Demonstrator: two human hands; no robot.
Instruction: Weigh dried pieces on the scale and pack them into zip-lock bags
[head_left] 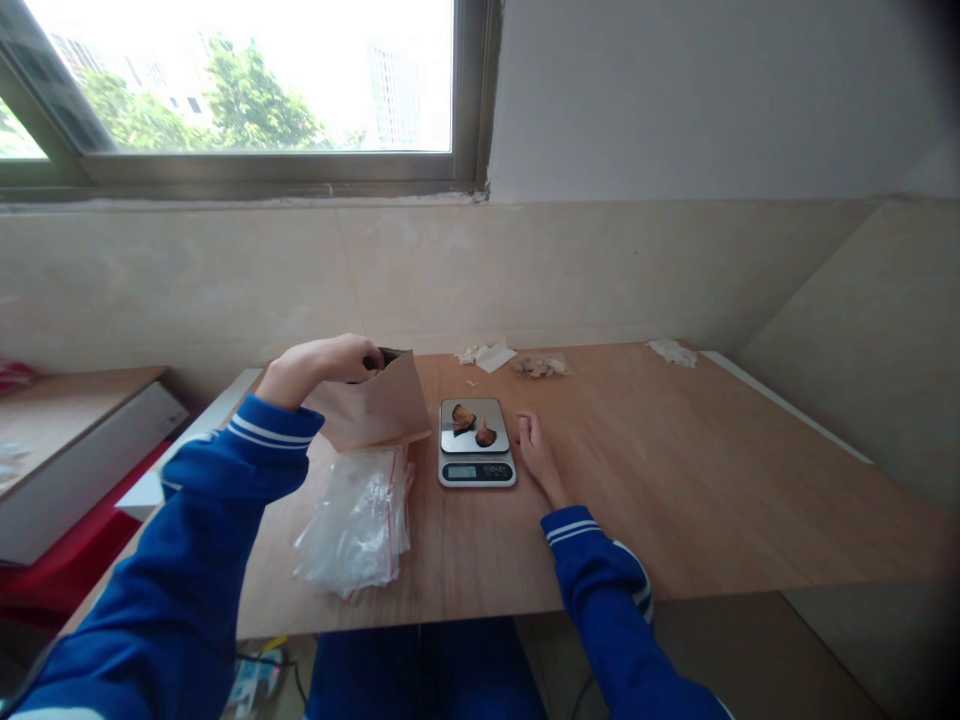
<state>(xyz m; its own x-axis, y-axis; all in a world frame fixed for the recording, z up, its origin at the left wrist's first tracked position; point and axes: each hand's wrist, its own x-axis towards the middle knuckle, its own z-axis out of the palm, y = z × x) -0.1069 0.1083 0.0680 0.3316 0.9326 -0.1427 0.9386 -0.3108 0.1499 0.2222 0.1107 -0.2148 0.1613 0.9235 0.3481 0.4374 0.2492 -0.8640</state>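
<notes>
My left hand [341, 358] reaches over the mouth of a brown paper bag [379, 405], its fingers curled just inside the opening. What the fingertips hold, if anything, is hidden. On the steel plate of a digital kitchen scale [478, 472] lie two dried brown pieces that look like mushroom slices: one slice [463, 418] at the back left, the other slice [486, 432] nearer the front right. My right hand [534, 445] rests on the table just right of the scale, fingers loosely curled with nothing visible in them.
Clear zip bags [356, 525] with red seals lie in front of the paper bag. Behind the scale are a filled clear bag [541, 367] and a white paper piece [495, 356]. White scraps [672, 352] sit at the table's back right. A tiled wall closes off the back.
</notes>
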